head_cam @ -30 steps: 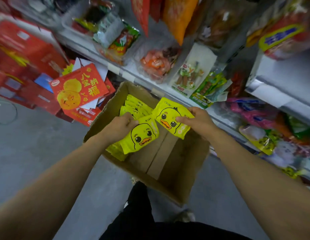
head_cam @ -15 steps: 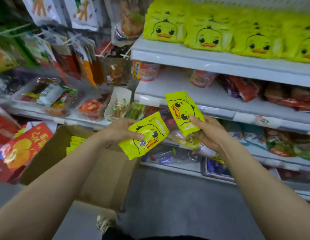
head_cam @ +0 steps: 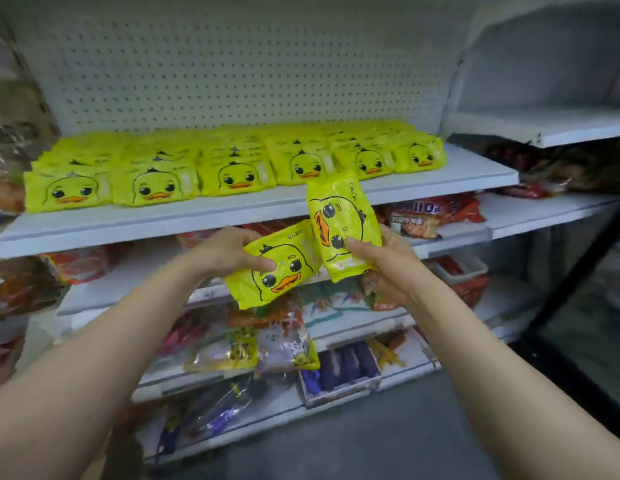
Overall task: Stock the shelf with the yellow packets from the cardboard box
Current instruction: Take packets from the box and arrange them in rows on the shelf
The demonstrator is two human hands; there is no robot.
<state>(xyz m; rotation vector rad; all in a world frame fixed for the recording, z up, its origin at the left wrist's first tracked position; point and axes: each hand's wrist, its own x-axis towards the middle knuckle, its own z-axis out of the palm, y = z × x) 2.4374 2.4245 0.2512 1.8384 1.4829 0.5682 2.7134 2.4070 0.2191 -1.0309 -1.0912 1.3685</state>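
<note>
While both arms reach toward a white shelf (head_cam: 253,211) backed by pegboard (head_cam: 232,64), each hand grips one yellow packet printed with a duck face. The left hand (head_cam: 229,251) pinches a tilted packet (head_cam: 277,268) by its left edge; the right hand (head_cam: 388,268) holds an upright packet (head_cam: 343,223), thumb across its front, just below the shelf's front lip. Rows of yellow packets (head_cam: 232,164) fill that shelf. Lower shelves (head_cam: 336,327) carry mixed snack bags above a grey floor (head_cam: 388,438).
</note>
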